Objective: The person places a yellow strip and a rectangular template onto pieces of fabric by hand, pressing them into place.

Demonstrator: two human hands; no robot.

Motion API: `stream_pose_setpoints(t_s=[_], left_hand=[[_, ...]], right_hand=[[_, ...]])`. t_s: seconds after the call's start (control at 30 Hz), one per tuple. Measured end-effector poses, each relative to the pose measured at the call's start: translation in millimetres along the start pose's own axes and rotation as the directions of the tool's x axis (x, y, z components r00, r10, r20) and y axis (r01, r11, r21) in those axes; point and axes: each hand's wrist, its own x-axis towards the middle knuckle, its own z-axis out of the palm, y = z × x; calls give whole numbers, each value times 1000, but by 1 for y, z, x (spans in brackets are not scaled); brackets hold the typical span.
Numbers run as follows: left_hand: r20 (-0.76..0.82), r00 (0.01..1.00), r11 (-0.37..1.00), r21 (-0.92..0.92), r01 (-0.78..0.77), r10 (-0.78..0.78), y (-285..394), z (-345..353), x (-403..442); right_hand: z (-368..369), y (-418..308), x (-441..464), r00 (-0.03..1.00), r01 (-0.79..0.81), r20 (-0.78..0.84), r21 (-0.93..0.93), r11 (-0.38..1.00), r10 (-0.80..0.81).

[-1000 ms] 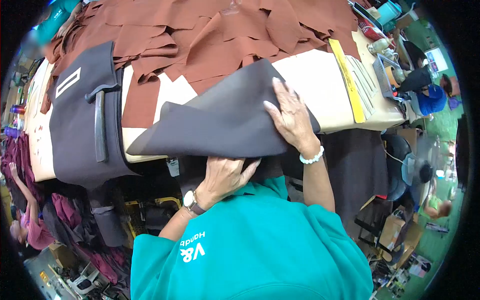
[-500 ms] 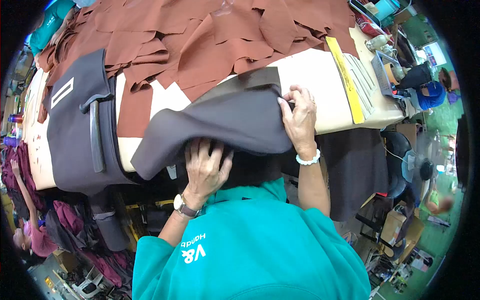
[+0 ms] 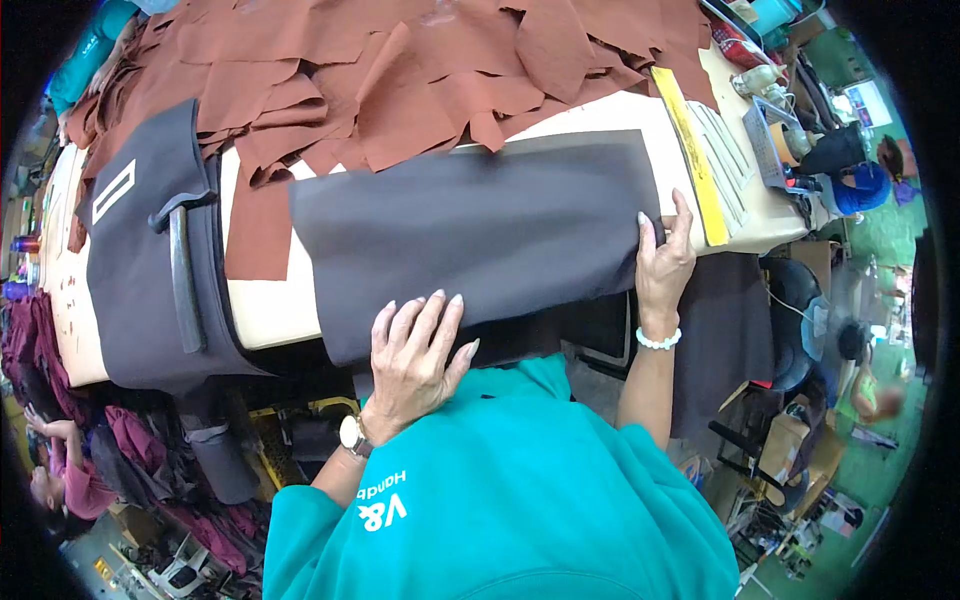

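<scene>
My left hand (image 3: 415, 355) spread on the dark sheet (image 3: 480, 230)

It lies at the sheet's near edge; my right hand (image 3: 665, 265) is at the right edge, whether pinching I cannot tell. The sheet overhangs the table's (image 3: 270, 310) near edge, between 1 hammer (image 3: 180, 265) and 1 yellow ruler (image 3: 690, 155).

Free room: one pocket of tabletop (image 3: 272, 312), front left, between dark stack (image 3: 125, 290) and dark sheet (image 3: 480, 225), reachable from above. One narrow gap, right of the sheet, bounded by yellow strip (image 3: 690, 155); front end occupied by right hand (image 3: 667, 262). Obstacles: hammer (image 3: 183, 275), lying on the stack; overlapping brown pieces (image 3: 400, 75), far side; pale strips (image 3: 722, 165), just right of the yellow one; basket (image 3: 766, 140), right edge; left hand (image 3: 412, 350), at the sheet's front edge.
</scene>
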Motion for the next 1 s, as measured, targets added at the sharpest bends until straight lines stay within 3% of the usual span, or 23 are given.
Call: stream_pose_setpoints(t_s=[0.13, 0.27, 0.3, 0.4, 0.53, 0.67, 0.83, 0.93, 0.97, 1.0], left_hand=[[-135, 990, 997, -49, -52, 44, 2, 10, 35], [45, 998, 999, -5, -38, 39, 6, 27, 64], [108, 994, 1000, 16, -23, 22, 6, 32, 66], [128, 992, 1000, 28, -3, 0, 11, 31, 56], [141, 989, 998, 36, 43, -48, 17, 29, 42], [133, 989, 998, 36, 54, -58, 18, 30, 39], [129, 989, 997, 31, 73, -76, 21, 29, 37], [103, 991, 996, 34, 85, -88, 22, 33, 33], [98, 991, 995, 33, 89, -92, 23, 34, 33], [94, 991, 995, 32, 93, -95, 24, 34, 32]], right_hand=[[-6, 6, -4, 1000, -14, 12, 19, 1000, 13], [-18, 12, -5, 998, 51, -23, -21, 998, -51], [-24, 12, -5, 994, -102, 41, 4, 995, 101], [-31, 33, 6, 984, 5, -175, -227, 974, -45], [-38, 60, 24, 956, -281, -222, -510, 813, 191], [-36, 68, 24, 955, -293, -193, -515, 806, 223], [-42, 75, 38, 950, -306, -149, -257, 917, 275], [-35, 87, 40, 939, -268, -189, 122, 956, 288], [-30, 85, 44, 924, -136, -288, 367, 920, 251], [-36, 84, 49, 914, -76, -354, 335, 939, 200]])
